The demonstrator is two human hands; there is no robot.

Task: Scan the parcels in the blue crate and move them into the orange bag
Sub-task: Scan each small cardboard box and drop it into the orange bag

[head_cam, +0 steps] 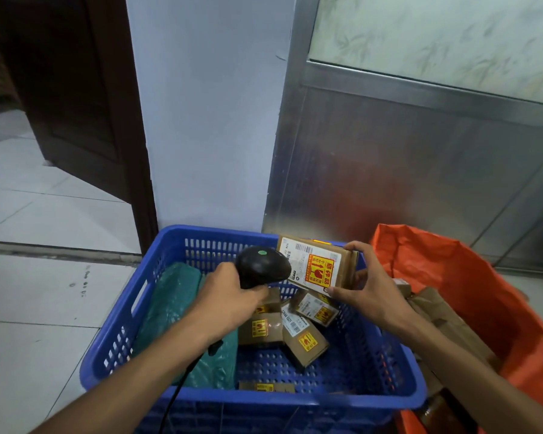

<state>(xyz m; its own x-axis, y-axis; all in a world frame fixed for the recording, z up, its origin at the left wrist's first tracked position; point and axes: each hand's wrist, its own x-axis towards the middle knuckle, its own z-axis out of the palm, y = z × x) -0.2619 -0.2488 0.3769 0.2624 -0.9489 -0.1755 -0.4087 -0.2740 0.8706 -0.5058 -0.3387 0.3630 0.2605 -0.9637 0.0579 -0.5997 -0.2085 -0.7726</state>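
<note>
Nearest: blue crate (113,368) rim, a small parcel lying flat just inside the near wall (266,387). The scanner's black cable (182,380) runs over that rim — could snag if the arm swings wide.

Mid-crate: left hand (229,300) wrapped round the handle of the black scanner (261,267), green light showing on top, nose aimed right. Below it, loose brown parcels (301,332) heaped at angles, and a green padded mailer (173,308) along the left side.

Far right of the crate: right hand (365,285) pinches a brown parcel (318,266) by its right edge, thumb low, fingers over the top, label facing the scanner. The scanner head sits very close to the label's left edge and covers part of it — a misread looks likely. Edge grip is thin; a tilt could drop the parcel back into the heap.

Right: orange bag (483,296), mouth open, cardboard already inside. Its soft near lip could fold and catch the parcel.
</note>
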